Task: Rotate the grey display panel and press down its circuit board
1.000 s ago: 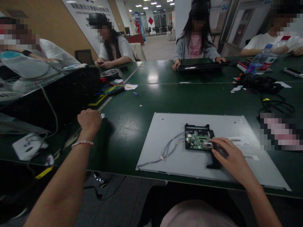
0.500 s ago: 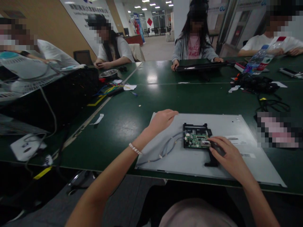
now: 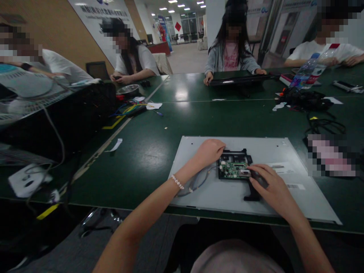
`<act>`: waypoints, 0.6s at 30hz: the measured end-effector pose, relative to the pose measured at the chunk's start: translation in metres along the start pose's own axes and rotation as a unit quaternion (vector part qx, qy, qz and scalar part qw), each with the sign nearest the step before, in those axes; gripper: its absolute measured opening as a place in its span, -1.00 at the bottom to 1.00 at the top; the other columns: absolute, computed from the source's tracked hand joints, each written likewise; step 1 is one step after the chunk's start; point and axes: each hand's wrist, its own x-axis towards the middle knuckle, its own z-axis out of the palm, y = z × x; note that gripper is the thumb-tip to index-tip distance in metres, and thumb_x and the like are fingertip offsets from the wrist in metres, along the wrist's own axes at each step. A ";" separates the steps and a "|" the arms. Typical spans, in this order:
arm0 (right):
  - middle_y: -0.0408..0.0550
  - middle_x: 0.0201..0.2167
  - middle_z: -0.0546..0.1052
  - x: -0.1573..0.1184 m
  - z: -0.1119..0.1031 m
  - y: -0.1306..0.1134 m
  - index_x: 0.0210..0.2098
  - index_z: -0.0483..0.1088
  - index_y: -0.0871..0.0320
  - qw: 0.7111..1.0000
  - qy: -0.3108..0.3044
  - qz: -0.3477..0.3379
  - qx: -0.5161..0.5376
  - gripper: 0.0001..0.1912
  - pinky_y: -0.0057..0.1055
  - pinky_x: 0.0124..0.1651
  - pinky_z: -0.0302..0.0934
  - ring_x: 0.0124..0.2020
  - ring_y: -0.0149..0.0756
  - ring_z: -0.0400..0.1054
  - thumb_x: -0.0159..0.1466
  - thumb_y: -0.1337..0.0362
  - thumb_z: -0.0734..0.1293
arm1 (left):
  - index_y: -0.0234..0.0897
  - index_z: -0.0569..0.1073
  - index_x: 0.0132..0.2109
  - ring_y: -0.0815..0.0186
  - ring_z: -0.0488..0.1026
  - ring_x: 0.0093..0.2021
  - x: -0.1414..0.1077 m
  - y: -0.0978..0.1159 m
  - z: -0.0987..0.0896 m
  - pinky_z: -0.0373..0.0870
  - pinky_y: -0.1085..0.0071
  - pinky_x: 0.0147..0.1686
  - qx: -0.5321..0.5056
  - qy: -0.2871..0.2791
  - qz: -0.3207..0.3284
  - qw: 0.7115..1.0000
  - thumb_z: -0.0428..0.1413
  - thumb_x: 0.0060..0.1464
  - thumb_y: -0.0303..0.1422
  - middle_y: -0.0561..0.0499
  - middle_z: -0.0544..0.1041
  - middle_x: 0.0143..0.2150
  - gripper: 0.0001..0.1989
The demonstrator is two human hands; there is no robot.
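A black plastic bracket (image 3: pixel 232 151) carrying a green circuit board (image 3: pixel 234 169) lies on a grey-white metal panel (image 3: pixel 196 201). My left hand (image 3: pixel 211 152) is at the bracket's upper left corner, its fingers curled together there; their tips are partly hidden. On the other side, my right hand (image 3: pixel 271 185) has thumb and fingers closed at the right edge of the bracket and board, near a silver connector (image 3: pixel 244 173). The space under the right palm is dark and hard to make out. A grey cable (image 3: pixel 196 187) runs from the board's left side, partly behind my left forearm.
Across the green table (image 3: pixel 148 151) several people sit; one holds a dark flat panel (image 3: pixel 239 80). A big black box (image 3: pixel 93 110) stands at left beside wires (image 3: pixel 129 109). To the right are bottles (image 3: pixel 305 72), black cables (image 3: pixel 327 125) and a pink blurred item (image 3: pixel 331 153).
My left hand has moved right, from the panel's upper left edge to the bracket's corner. The right hand stays by the board. The view has shifted slightly.
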 end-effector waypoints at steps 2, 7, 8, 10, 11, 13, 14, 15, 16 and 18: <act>0.01 0.01 0.46 0.002 0.002 0.002 0.04 0.38 0.01 1.000 -0.002 -0.001 0.002 -0.68 -0.08 0.16 0.24 0.05 -0.11 0.36 0.30 0.20 0.26 | -0.32 0.58 -0.11 0.22 0.52 -0.09 0.000 -0.003 0.003 0.39 0.26 0.02 -0.009 0.002 0.017 1.000 -0.03 0.20 -0.47 -0.13 0.61 -0.15 -0.72; 0.02 0.01 0.44 0.008 0.006 0.004 0.06 0.36 0.01 1.000 -0.012 0.003 -0.002 -0.68 -0.06 0.16 0.23 0.06 -0.11 0.35 0.31 0.21 0.25 | -0.31 0.60 -0.13 0.20 0.50 -0.11 0.001 -0.010 0.008 0.39 0.21 -0.02 0.000 0.008 0.032 0.999 -0.01 0.18 -0.47 -0.14 0.60 -0.14 -0.72; 0.02 0.02 0.44 0.009 0.007 0.004 0.05 0.36 0.02 1.000 -0.012 0.004 -0.003 -0.68 -0.06 0.17 0.22 0.06 -0.11 0.35 0.32 0.21 0.25 | -0.32 0.60 -0.13 0.19 0.49 -0.11 0.001 -0.012 0.007 0.38 0.21 -0.03 0.004 0.009 0.032 0.999 -0.01 0.19 -0.45 -0.14 0.60 -0.14 -0.72; 0.02 0.02 0.44 0.011 0.009 0.001 0.04 0.36 0.03 1.000 -0.011 0.007 -0.004 -0.70 -0.07 0.17 0.22 0.07 -0.11 0.34 0.32 0.21 0.25 | -0.31 0.60 -0.14 0.19 0.49 -0.12 0.000 -0.015 0.006 0.37 0.22 -0.04 0.010 0.009 0.032 0.999 0.01 0.22 -0.40 -0.12 0.60 -0.14 -0.74; 0.02 0.02 0.44 0.012 0.010 0.001 0.04 0.37 0.03 1.000 -0.011 0.007 -0.004 -0.70 -0.08 0.17 0.22 0.07 -0.11 0.34 0.32 0.21 0.25 | -0.31 0.60 -0.14 0.19 0.49 -0.11 0.000 -0.017 0.006 0.36 0.22 -0.05 0.011 0.008 0.030 0.999 0.01 0.23 -0.36 -0.11 0.60 -0.13 -0.74; 0.02 0.02 0.44 0.014 0.013 -0.001 0.04 0.37 0.03 1.000 -0.010 0.007 -0.004 -0.70 -0.09 0.17 0.22 0.07 -0.11 0.35 0.32 0.20 0.25 | -0.30 0.59 -0.13 0.20 0.49 -0.11 -0.001 -0.021 0.006 0.35 0.23 -0.06 0.009 0.006 0.025 1.000 -0.01 0.26 -0.31 -0.10 0.60 -0.13 -0.71; 0.02 0.02 0.44 0.015 0.014 -0.001 0.04 0.37 0.02 1.000 -0.009 0.007 -0.005 -0.70 -0.08 0.17 0.22 0.06 -0.11 0.35 0.32 0.20 0.25 | -0.29 0.59 -0.13 0.20 0.49 -0.11 -0.001 -0.023 0.007 0.35 0.24 -0.06 0.006 0.005 0.024 1.000 -0.02 0.28 -0.30 -0.10 0.60 -0.13 -0.70; 0.01 0.02 0.44 0.016 0.015 0.000 0.05 0.36 0.02 1.000 -0.009 0.006 -0.006 -0.69 -0.08 0.17 0.22 0.06 -0.11 0.35 0.32 0.20 0.25 | -0.29 0.59 -0.13 0.21 0.49 -0.11 -0.001 -0.024 0.008 0.35 0.25 -0.06 0.002 0.003 0.025 1.000 -0.03 0.29 -0.30 -0.10 0.60 -0.13 -0.70; 0.01 0.02 0.44 0.016 0.016 0.000 0.05 0.36 0.02 1.000 -0.009 0.006 -0.007 -0.69 -0.07 0.18 0.22 0.06 -0.11 0.35 0.32 0.20 0.25 | -0.28 0.59 -0.14 0.22 0.49 -0.11 0.000 -0.026 0.009 0.35 0.25 -0.06 -0.001 0.001 0.026 1.000 -0.04 0.30 -0.31 -0.10 0.59 -0.13 -0.70; 0.01 0.03 0.44 0.018 0.018 0.002 0.06 0.35 0.01 1.000 -0.010 0.006 -0.010 -0.68 -0.07 0.18 0.21 0.07 -0.11 0.34 0.32 0.20 0.25 | -0.28 0.58 -0.14 0.23 0.49 -0.11 0.001 -0.027 0.010 0.34 0.26 -0.05 -0.005 -0.003 0.031 1.000 -0.03 0.29 -0.33 -0.10 0.59 -0.13 -0.72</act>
